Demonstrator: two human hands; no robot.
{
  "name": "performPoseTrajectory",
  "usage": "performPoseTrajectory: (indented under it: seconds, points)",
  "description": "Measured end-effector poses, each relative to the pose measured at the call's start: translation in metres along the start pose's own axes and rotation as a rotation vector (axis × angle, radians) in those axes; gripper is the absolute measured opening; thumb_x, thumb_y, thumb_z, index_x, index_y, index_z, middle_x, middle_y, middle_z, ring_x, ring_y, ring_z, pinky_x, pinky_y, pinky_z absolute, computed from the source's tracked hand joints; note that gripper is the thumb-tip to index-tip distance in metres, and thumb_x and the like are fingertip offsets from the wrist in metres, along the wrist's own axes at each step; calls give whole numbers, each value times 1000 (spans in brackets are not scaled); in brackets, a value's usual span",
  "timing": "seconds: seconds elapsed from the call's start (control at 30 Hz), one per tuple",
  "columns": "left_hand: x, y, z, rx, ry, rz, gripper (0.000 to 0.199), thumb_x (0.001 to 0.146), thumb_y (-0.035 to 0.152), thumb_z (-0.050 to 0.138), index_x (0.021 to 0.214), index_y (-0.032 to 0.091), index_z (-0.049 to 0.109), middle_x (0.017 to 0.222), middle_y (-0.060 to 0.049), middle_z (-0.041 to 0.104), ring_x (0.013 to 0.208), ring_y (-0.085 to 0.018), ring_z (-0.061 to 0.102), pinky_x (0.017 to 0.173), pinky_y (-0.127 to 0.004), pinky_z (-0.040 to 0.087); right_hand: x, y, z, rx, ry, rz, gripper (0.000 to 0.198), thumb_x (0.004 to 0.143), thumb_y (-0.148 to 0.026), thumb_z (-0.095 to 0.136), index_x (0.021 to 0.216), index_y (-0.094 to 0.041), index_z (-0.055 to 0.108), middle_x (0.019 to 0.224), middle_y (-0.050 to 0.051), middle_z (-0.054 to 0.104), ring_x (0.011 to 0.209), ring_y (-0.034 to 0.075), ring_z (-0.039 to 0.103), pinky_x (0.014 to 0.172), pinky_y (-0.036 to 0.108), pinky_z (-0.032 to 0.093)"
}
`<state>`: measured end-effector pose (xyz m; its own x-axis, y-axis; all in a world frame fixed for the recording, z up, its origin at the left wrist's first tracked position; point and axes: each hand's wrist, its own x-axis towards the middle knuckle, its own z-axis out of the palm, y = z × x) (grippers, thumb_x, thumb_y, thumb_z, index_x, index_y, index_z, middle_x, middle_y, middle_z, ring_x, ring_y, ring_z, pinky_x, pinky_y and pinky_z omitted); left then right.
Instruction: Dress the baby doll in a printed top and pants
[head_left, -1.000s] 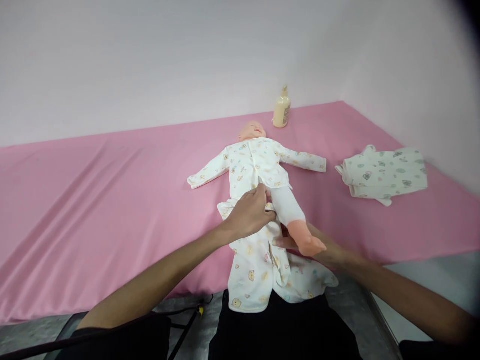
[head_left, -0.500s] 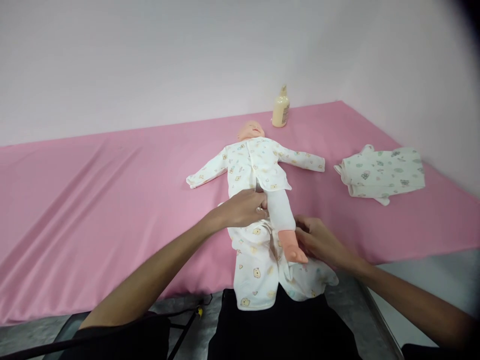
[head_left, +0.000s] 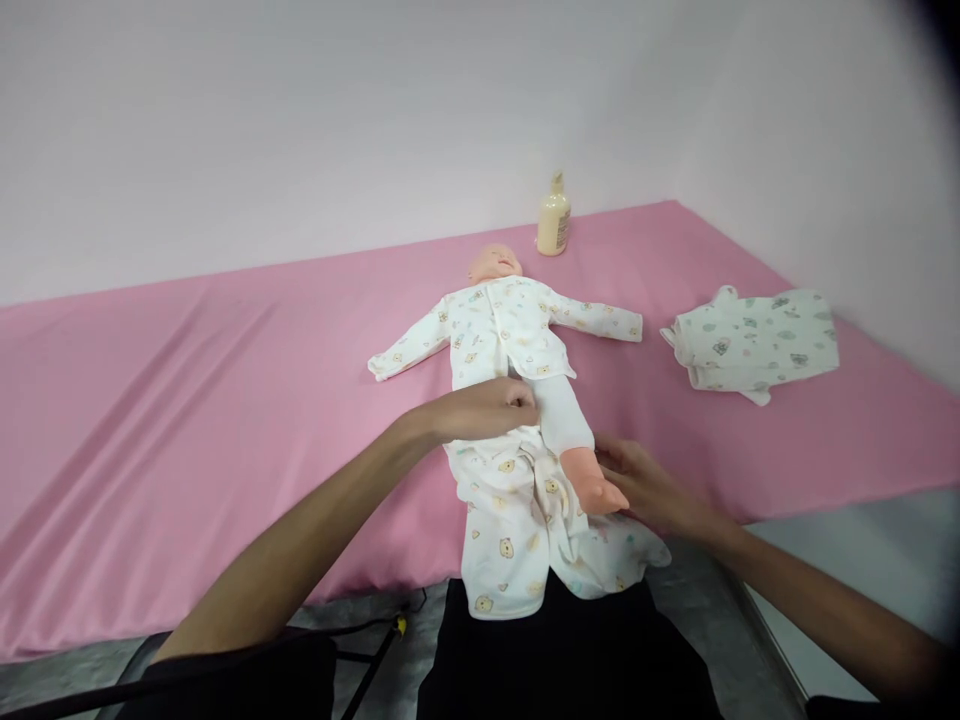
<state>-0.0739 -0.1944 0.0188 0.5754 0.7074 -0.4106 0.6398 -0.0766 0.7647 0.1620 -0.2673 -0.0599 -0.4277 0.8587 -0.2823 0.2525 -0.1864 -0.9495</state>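
Note:
A baby doll point(head_left: 496, 263) lies on its back in a white printed long-sleeved top point(head_left: 480, 325). One leg point(head_left: 559, 412), white with a bare pinkish foot, lies over the white printed baby pants point(head_left: 504, 535), which hang past the table's front edge towards my lap. My left hand point(head_left: 491, 408) is closed, its fingers curled on the upper part of the pants beside the doll's thigh. My right hand point(head_left: 649, 485) is bent in beside the lower leg, above the other pant leg. Its fingertips are hidden behind the doll's leg, so what they grip does not show.
A pink sheet point(head_left: 187, 450) covers the table, with wrinkles on the left. Behind the doll's head a cream pump bottle point(head_left: 553, 225) stands near the wall. Folded white printed clothing point(head_left: 757, 340) lies at the right. A black stand with a cable point(head_left: 375, 655) is below the table edge.
The doll's foot has swung slightly right and up, towards my right hand. My left hand has rolled a little, its fingers more tucked. The whole view has shifted slightly.

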Motion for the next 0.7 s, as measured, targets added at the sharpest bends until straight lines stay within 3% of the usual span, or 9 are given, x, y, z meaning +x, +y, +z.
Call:
performPoseTrajectory:
  seconds: [0.27, 0.5, 0.7]
  points:
    - [-7, 1, -6, -375, 56, -176, 25, 76, 44, 63, 80, 20, 57, 69, 2, 42, 56, -9, 33, 46, -22, 23, -5, -5, 2, 32, -29, 11, 26, 90, -45, 59, 97, -20, 59, 75, 2, 58, 69, 17, 56, 54, 28, 40]
    - [-35, 3, -7, -407, 122, -145, 26, 80, 37, 59, 69, 17, 47, 72, 1, 42, 62, -8, 36, 51, -20, 28, -4, -2, 1, -48, 7, 16, 28, 95, -43, 53, 101, -18, 63, 82, 1, 62, 66, 13, 53, 56, 27, 42]
    - [-49, -12, -9, -643, 168, -128, 16, 77, 27, 61, 70, 16, 51, 74, -1, 49, 65, -9, 46, 56, -20, 38, -6, 1, 1, -154, 30, -10, 30, 98, -44, 48, 109, -21, 63, 88, 2, 66, 74, 16, 59, 65, 31, 48]
